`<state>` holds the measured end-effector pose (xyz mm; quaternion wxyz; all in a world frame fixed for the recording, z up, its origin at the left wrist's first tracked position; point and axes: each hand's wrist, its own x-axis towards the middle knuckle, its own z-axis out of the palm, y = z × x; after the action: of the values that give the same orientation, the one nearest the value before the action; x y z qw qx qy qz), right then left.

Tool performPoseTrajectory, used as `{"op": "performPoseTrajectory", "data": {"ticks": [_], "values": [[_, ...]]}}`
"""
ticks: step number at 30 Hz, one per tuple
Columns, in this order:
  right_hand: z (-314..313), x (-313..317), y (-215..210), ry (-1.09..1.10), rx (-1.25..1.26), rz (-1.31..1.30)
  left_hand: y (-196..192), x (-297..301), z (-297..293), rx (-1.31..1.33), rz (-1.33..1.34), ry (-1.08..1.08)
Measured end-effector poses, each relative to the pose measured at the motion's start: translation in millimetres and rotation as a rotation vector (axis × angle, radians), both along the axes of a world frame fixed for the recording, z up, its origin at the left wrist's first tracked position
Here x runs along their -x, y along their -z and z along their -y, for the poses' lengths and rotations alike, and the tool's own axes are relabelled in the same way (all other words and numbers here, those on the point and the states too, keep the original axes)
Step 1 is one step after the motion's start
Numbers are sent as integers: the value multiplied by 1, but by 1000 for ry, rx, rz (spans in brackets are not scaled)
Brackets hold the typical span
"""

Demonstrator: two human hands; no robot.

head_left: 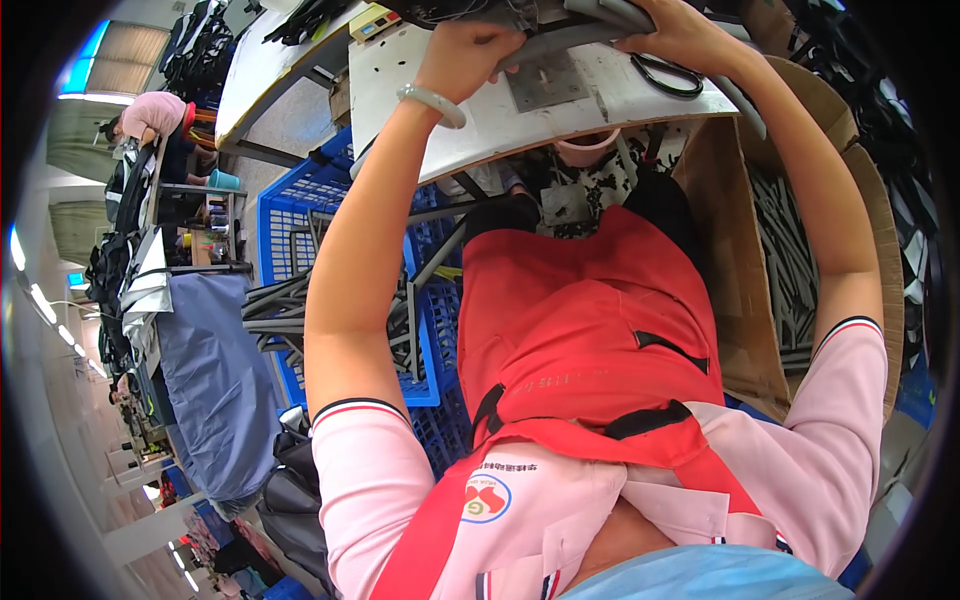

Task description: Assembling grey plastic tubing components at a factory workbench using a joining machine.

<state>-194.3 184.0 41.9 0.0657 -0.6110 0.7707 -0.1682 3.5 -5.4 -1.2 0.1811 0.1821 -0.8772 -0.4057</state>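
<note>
Here, in the head view, the left hand (465, 58) is curled tightly around grey tubing (565, 41) above the white table (450, 135), while the right hand (682, 38) (partly cut off by the upper edge) grips the tubing farther right, near a black looped tool (672, 92).

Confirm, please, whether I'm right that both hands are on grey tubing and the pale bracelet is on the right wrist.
Not quite: the head view shows the pale bracelet on the left wrist. The left hand and right hand are on grey tubing.
</note>
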Motion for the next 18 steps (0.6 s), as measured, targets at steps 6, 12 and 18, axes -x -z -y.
{"op": "performPoseTrajectory", "data": {"ticks": [6,12,18], "values": [[13,27,20,-14,82,-67,6,15,7,-18,-45,-12],[-16,-7,3,85,-34,27,2,-12,-10,-103,-57,0],[-19,1,10,58,52,-19,0,-10,-12,-94,-49,-33]]}}
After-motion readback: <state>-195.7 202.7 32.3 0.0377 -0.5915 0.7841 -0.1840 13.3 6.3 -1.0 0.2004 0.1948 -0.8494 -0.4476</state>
